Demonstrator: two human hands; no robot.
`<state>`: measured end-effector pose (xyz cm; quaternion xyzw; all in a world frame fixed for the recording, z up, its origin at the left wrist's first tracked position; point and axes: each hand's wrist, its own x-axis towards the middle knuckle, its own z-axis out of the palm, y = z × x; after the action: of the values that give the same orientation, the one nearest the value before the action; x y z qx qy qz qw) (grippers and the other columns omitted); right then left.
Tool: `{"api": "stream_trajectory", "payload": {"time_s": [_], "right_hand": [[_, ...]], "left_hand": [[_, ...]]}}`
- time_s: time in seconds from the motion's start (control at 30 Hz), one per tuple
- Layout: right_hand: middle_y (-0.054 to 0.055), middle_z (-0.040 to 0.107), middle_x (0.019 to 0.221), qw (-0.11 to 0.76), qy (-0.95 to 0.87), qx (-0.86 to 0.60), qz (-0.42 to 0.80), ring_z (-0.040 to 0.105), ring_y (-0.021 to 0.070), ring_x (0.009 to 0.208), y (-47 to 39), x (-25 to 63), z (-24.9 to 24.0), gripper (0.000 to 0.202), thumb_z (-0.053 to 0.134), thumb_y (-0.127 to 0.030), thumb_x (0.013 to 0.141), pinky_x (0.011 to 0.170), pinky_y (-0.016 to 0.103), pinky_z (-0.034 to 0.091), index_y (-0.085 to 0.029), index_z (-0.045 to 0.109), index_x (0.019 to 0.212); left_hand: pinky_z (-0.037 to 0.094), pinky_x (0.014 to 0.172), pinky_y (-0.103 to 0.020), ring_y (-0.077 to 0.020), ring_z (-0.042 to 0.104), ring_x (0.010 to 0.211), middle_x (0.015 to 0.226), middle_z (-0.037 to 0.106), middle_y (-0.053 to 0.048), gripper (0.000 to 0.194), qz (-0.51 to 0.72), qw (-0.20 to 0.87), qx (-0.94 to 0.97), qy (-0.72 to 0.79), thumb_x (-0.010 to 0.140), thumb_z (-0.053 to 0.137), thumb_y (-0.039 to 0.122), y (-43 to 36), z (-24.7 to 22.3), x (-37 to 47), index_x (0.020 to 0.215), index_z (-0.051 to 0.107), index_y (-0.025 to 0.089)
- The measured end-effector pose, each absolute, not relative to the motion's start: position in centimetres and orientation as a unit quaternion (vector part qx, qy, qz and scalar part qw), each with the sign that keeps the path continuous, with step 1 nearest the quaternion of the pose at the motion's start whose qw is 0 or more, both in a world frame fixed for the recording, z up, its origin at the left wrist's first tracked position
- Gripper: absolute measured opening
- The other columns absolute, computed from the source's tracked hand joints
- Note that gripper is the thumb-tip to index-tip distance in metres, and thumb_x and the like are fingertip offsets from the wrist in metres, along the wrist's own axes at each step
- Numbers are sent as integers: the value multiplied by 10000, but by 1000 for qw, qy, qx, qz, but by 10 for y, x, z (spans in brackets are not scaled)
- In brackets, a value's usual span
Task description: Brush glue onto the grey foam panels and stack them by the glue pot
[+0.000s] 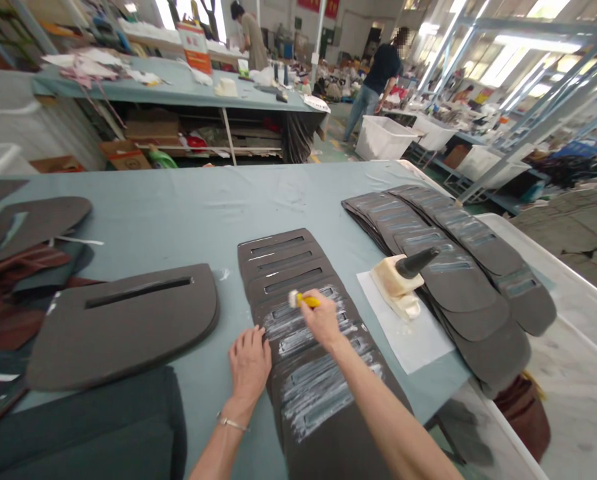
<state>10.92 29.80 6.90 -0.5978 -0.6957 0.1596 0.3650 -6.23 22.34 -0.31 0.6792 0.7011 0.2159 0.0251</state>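
Observation:
Overlapping dark grey foam-like panels (pixel 358 433) with slots run down the middle of the table, streaked with wet white glue-like paste. My right hand (pixel 323 320) grips a small yellow-handled brush (pixel 309 301), its whitish head over a slotted panel. My left hand (pixel 251 363) lies with fingers outstretched against the left edge of the panels, holding nothing. To the right, a cream-coloured container (pixel 391 283) with a black nozzle-like part lies on a white sheet (pixel 413 343).
A single slotted panel (pixel 133 327) lies left, near stacked dark pieces (pixel 93 427) and reddish-brown material (pixel 26 287). Smeared panels (pixel 458 287) are piled at the right table edge. Beyond stand another table (pixel 178 83), white bins (pixel 383 137) and two people.

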Motion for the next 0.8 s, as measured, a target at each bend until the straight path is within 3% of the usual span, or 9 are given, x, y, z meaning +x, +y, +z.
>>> {"api": "stream_trajectory", "payload": {"time_s": [0.1,0.17,0.33,0.5,0.67,0.8], "right_hand": [[-3,669,800,347,-744,-522,230,596,126,713,285,71,57,154,495,-270,834,685,201,409,-235,639,877],[-8,664,752,337,-725,-556,228,588,132,670,291,87,50,147,514,-286,811,650,208,408,-237,648,848],[-1,622,633,325,-601,-723,100,538,149,579,328,200,53,230,476,-337,778,603,239,388,-206,659,826],[2,622,631,335,-575,-745,55,544,149,582,324,234,69,263,463,-376,775,610,242,384,-194,648,815],[24,645,617,427,-451,-781,57,585,174,579,279,279,101,283,500,-396,725,590,249,408,-168,660,775],[28,622,533,425,-328,-843,-39,597,202,570,237,351,127,278,491,-371,695,604,268,411,-160,663,752]], "left_hand": [[362,914,-409,-253,492,1091,1143,604,-112,288,209,21,677,705,874,410,245,223,-4,-62,1097,577,174],[356,917,-412,-255,487,1096,1152,601,-111,292,208,24,678,705,872,414,249,224,-4,-63,1106,576,181],[355,912,-404,-255,477,1112,1172,595,-104,300,215,36,676,704,875,404,250,223,-2,-64,1117,570,186],[349,927,-428,-273,472,1122,1174,593,-108,320,232,66,664,708,882,369,281,222,-1,-62,1111,569,180],[390,936,-442,-271,523,1064,1139,605,-91,439,292,246,607,697,839,362,497,231,-7,-86,1082,576,201],[455,832,-378,-239,591,890,1013,626,-78,517,293,339,495,744,753,403,611,229,-13,-119,1003,568,190]]}}
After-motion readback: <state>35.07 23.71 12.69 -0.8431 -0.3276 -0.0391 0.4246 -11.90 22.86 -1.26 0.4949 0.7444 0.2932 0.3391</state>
